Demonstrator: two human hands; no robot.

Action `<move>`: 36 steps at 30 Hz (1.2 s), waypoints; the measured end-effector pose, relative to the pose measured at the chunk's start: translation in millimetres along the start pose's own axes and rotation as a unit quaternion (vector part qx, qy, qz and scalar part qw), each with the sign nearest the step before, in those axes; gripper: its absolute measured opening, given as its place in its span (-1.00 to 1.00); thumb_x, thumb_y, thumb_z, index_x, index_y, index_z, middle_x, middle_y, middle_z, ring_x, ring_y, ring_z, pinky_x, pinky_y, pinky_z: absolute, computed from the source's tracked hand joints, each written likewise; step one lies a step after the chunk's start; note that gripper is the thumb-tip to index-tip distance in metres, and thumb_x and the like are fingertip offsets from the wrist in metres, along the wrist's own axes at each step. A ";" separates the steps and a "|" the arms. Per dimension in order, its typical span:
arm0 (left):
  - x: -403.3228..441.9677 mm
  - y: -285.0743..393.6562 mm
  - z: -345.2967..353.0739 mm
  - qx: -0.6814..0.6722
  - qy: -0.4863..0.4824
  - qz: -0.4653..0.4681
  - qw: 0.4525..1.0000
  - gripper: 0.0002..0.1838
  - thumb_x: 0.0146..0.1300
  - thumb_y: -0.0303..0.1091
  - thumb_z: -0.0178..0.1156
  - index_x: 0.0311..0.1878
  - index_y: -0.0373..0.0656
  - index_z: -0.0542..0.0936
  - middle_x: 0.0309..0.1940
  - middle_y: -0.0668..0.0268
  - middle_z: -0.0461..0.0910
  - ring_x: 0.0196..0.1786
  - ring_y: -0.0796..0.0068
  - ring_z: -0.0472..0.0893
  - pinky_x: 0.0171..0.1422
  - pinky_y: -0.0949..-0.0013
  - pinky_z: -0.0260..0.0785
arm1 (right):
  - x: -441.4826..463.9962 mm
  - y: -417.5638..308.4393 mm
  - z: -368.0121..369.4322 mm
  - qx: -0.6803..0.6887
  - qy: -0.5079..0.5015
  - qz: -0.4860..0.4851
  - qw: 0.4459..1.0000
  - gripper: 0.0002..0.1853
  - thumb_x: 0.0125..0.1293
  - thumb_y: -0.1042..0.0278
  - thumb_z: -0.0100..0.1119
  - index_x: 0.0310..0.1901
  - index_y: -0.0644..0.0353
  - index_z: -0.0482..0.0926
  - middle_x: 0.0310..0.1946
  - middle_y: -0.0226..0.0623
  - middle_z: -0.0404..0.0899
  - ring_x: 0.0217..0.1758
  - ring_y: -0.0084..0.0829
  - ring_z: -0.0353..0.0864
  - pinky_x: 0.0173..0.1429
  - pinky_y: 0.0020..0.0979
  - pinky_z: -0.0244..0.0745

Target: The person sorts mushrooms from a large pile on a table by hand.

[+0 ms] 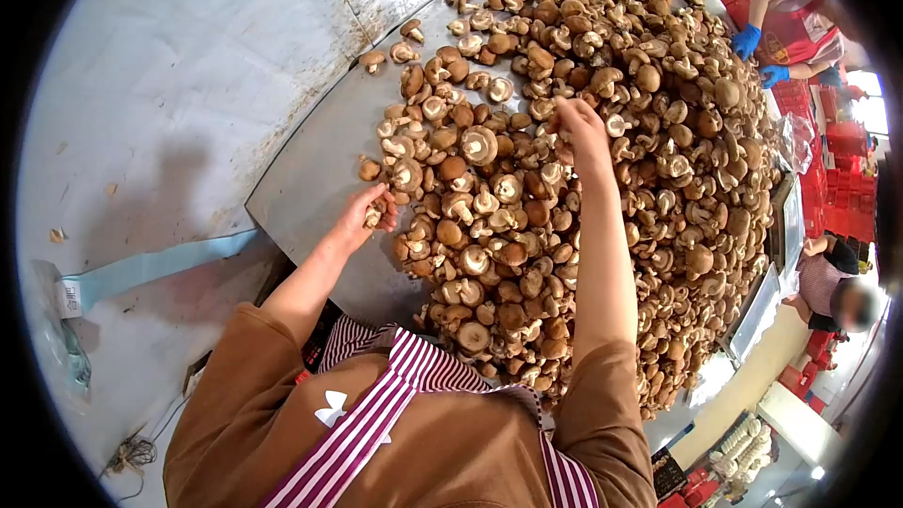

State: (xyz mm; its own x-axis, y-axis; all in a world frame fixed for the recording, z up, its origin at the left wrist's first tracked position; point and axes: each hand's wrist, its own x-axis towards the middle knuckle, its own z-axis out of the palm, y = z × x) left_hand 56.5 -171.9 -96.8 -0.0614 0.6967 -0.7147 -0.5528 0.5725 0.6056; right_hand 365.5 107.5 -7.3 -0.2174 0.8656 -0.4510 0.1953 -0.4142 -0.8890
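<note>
Brown mushrooms [696,198] lie in a large heap over a grey metal table [315,155]. At the heap's left edge, my left hand [365,212] has its fingers curled round a small mushroom [373,216], beside a mushroom with its pale underside up [405,175]. My right hand [580,136] reaches over the upper middle of the heap, fingers bent together and pointing down among the mushrooms; whatever they may hold is hidden.
A co-worker's blue-gloved hands [760,56] are at the heap's far upper right. Another person [828,282] is farther right, near stacked red crates [849,183]. A pale blue strip [165,268] runs from the table's left corner.
</note>
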 end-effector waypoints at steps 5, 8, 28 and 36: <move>0.2 -0.7 -1.3 -0.004 0.009 -0.004 1.000 -0.63 0.55 0.00 0.06 -0.20 -0.11 0.60 -0.43 0.26 0.69 -0.45 0.38 0.68 -0.38 0.26 0.56 | 46.9 17.9 44.5 -0.626 0.110 -0.213 0.742 -0.68 0.30 0.14 0.34 -0.01 0.14 0.68 -0.13 -0.14 0.74 -0.08 -0.14 0.75 -0.02 -0.18 0.65; 3.6 -1.9 -4.2 -0.010 -0.005 -0.003 1.000 -0.64 0.55 -0.01 0.06 -0.20 -0.10 0.60 -0.43 0.26 0.70 -0.45 0.38 0.69 -0.38 0.26 0.56 | 76.0 24.1 53.5 -0.673 0.134 -0.196 0.701 -0.73 0.31 0.16 0.32 -0.08 0.14 0.69 -0.12 -0.14 0.72 -0.05 -0.10 0.74 -0.01 -0.15 0.65; -11.7 -16.6 5.9 0.007 0.010 0.033 0.999 -0.62 0.55 -0.01 0.05 -0.06 -0.17 0.61 -0.36 0.25 0.68 -0.37 0.45 0.68 -0.26 0.32 0.61 | -162.4 16.7 61.9 0.245 -0.179 -0.035 0.952 -0.79 0.41 0.30 0.31 0.03 0.07 0.64 -0.15 -0.34 0.71 -0.16 -0.46 0.70 -0.25 -0.44 0.56; -139.7 -48.0 51.1 -0.133 -0.196 -0.135 0.962 -0.50 0.55 0.13 -0.02 0.18 -0.08 0.59 -0.09 0.29 0.72 -0.07 0.28 0.77 -0.17 0.18 0.73 | -271.5 78.2 134.7 -0.160 -0.163 -0.131 0.965 -0.63 0.34 0.21 0.34 0.10 0.18 0.68 -0.18 -0.16 0.67 -0.11 -0.29 0.66 -0.03 -0.29 0.59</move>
State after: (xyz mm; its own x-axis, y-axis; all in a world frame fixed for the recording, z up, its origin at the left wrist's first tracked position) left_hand 134.0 -274.6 -8.2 0.4046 0.6774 -0.6144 -0.7010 0.6612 0.2673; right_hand 311.0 -197.8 35.0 -0.5783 0.7727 -0.2618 0.3664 -0.0407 -0.9295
